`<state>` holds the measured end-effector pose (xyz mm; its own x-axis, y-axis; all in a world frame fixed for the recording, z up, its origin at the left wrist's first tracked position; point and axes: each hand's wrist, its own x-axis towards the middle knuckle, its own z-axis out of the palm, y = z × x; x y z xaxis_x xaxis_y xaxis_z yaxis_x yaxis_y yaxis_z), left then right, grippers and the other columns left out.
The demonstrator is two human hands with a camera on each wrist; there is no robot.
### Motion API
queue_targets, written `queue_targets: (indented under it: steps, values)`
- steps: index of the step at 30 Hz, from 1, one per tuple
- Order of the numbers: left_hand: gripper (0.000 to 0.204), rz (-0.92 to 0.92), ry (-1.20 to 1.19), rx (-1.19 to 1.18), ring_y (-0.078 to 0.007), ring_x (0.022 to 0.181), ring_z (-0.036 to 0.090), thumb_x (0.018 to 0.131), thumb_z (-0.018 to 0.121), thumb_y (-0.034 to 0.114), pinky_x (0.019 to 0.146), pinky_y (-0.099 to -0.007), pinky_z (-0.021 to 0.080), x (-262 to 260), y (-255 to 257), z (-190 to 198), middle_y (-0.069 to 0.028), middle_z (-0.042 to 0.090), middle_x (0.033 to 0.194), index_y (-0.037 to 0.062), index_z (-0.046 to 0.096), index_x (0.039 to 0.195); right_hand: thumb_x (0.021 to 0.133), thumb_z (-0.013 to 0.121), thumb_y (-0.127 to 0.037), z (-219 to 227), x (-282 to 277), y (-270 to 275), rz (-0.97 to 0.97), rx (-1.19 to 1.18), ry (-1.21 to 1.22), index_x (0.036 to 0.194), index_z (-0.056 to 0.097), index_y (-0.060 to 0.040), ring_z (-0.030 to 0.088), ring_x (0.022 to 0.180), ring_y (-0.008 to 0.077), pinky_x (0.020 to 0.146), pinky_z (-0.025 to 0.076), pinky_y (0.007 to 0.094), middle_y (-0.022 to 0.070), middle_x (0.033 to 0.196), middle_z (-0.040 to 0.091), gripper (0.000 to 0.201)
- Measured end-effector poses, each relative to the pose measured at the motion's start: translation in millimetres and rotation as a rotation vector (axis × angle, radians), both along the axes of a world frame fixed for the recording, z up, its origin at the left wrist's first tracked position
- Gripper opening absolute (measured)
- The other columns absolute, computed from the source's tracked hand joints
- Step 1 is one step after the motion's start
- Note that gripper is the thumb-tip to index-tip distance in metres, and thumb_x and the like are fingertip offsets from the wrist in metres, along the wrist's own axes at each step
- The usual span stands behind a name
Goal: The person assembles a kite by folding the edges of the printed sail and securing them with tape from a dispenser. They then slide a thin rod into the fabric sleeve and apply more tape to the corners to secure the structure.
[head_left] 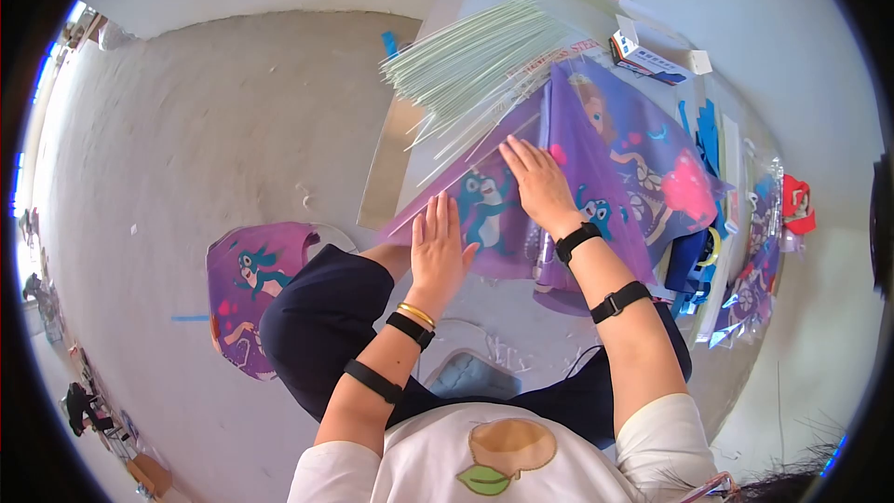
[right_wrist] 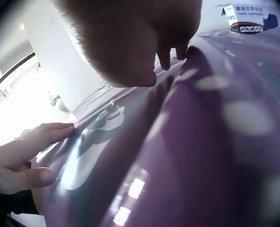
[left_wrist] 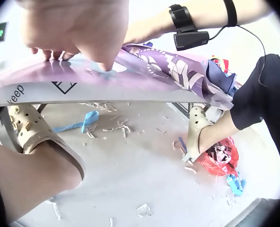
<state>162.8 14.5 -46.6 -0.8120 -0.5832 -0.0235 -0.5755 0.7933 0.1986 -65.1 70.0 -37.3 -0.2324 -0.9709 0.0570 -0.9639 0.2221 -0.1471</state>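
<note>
My left hand [head_left: 438,247] lies flat, fingers straight, on the near edge of the purple printed kite sheet [head_left: 605,158], which overhangs the worktable [head_left: 386,163]. My right hand [head_left: 538,179] presses open-fingered further in on the same sheet. To my left the concrete floor [head_left: 205,130] is wide open; to my right the table is crowded with blue strips [head_left: 708,135] and a tape-dispenser box [head_left: 652,61]. A bundle of pale rods [head_left: 470,61] fans out beyond the sheet. The sheet is glossy purple with teal cartoon animals and pink patches.
</note>
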Motion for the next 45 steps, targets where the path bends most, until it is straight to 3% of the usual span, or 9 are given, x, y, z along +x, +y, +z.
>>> queue_targets:
  steps: [1, 4, 11, 14, 20, 23, 28, 33, 45]
  values:
    - [0.085, -0.005, -0.046, 0.013, -0.0295, 0.147, 0.024, 0.088, 0.060, 0.047, 0.116, -0.0432, 0.021, -1.7, 1.3, 0.4, -0.0170, 0.027, 0.157, -0.0032, 0.030, 0.149, 0.088, 0.045, 0.000, 1.8, 0.9, 1.8, -0.003, -0.002, 0.004, 0.144, 0.043, -0.0095, 0.040, 0.138, 0.0271, 0.116, 0.031, 0.0438, 0.0080, 0.151, 0.040, 0.056]
    - [0.086, -0.006, -0.092, -0.010, -0.0295, 0.148, 0.022, 0.089, 0.059, 0.050, 0.118, -0.0431, 0.019, -5.1, -1.0, -0.9, -0.0171, 0.025, 0.159, -0.0030, 0.029, 0.149, 0.089, 0.046, -0.003, -2.1, 14.0, 0.5, 0.146, 0.024, -0.061, 0.142, 0.046, -0.0109, 0.043, 0.134, 0.0280, 0.115, 0.031, 0.0446, 0.0069, 0.149, 0.043, 0.054]
    - [0.089, 0.003, -0.128, -0.008, -0.0296, 0.147, 0.023, 0.087, 0.059, 0.054, 0.116, -0.0426, 0.020, -4.6, 1.0, -0.2, -0.0173, 0.025, 0.159, -0.0029, 0.029, 0.150, 0.089, 0.049, -0.004, 1.0, 25.9, -9.8, 0.077, 0.058, -0.050, 0.140, 0.049, -0.0156, 0.046, 0.130, 0.0287, 0.111, 0.034, 0.0482, 0.0077, 0.145, 0.046, 0.053]
    - [0.091, -0.012, -0.162, -0.056, -0.0299, 0.147, 0.023, 0.087, 0.059, 0.056, 0.115, -0.0425, 0.022, -7.0, 3.4, 3.2, -0.0177, 0.025, 0.159, -0.0033, 0.029, 0.150, 0.090, 0.049, -0.006, -1.4, 27.7, -7.8, 0.103, 0.057, 0.065, 0.140, 0.049, -0.0166, 0.046, 0.129, 0.0289, 0.111, 0.034, 0.0489, 0.0083, 0.144, 0.047, 0.051]
    - [0.096, -0.025, -0.255, -0.061, -0.0316, 0.147, 0.022, 0.086, 0.059, 0.059, 0.116, -0.0423, 0.022, -9.6, 4.1, 1.1, -0.0187, 0.024, 0.159, -0.0045, 0.027, 0.150, 0.091, 0.046, -0.009, -6.2, 23.3, -10.0, 0.100, 0.023, 0.050, 0.136, 0.052, -0.0102, 0.048, 0.127, 0.0287, 0.111, 0.034, 0.0489, 0.0094, 0.140, 0.050, 0.045]
    - [0.097, -0.012, -0.247, -0.077, -0.0322, 0.147, 0.022, 0.086, 0.058, 0.061, 0.116, -0.0418, 0.020, -10.9, 5.1, -3.9, -0.0189, 0.023, 0.159, -0.0047, 0.026, 0.151, 0.091, 0.049, -0.011, -6.3, 12.0, -1.5, -0.025, -0.006, 0.105, 0.131, 0.055, -0.0055, 0.051, 0.124, 0.0290, 0.110, 0.036, 0.0464, 0.0111, 0.137, 0.053, 0.040]
    - [0.094, 0.021, -0.163, -0.022, -0.0325, 0.149, 0.017, 0.088, 0.056, 0.057, 0.119, -0.0443, 0.016, -1.2, 8.8, -2.6, -0.0203, 0.019, 0.160, -0.0053, 0.024, 0.151, 0.085, 0.057, -0.002, 40.0, 16.4, 42.4, -0.076, -0.106, -0.136, 0.126, 0.057, -0.0018, 0.052, 0.121, 0.0337, 0.104, 0.041, 0.0438, 0.0149, 0.131, 0.054, 0.041]
    - [0.091, 0.070, -0.057, -0.014, -0.0355, 0.149, 0.016, 0.089, 0.054, 0.056, 0.120, -0.0469, 0.012, 24.3, 25.2, 1.8, -0.0243, 0.017, 0.159, -0.0038, 0.025, 0.151, 0.086, 0.057, 0.000, 64.8, 41.1, 120.4, -0.161, -0.158, -0.288, 0.125, 0.057, -0.0033, 0.050, 0.121, 0.0362, 0.103, 0.042, 0.0450, 0.0158, 0.132, 0.052, 0.040]
    - [0.084, 0.061, -0.022, -0.006, -0.0341, 0.150, 0.012, 0.092, 0.053, 0.053, 0.120, -0.0508, 0.007, 13.2, -1.4, -13.4, -0.0222, 0.017, 0.160, -0.0013, 0.029, 0.150, 0.090, 0.057, -0.002, 156.3, 59.7, 247.3, -0.466, -0.319, -0.343, 0.124, 0.058, -0.0025, 0.053, 0.121, 0.0344, 0.105, 0.040, 0.0399, 0.0165, 0.128, 0.055, 0.034]
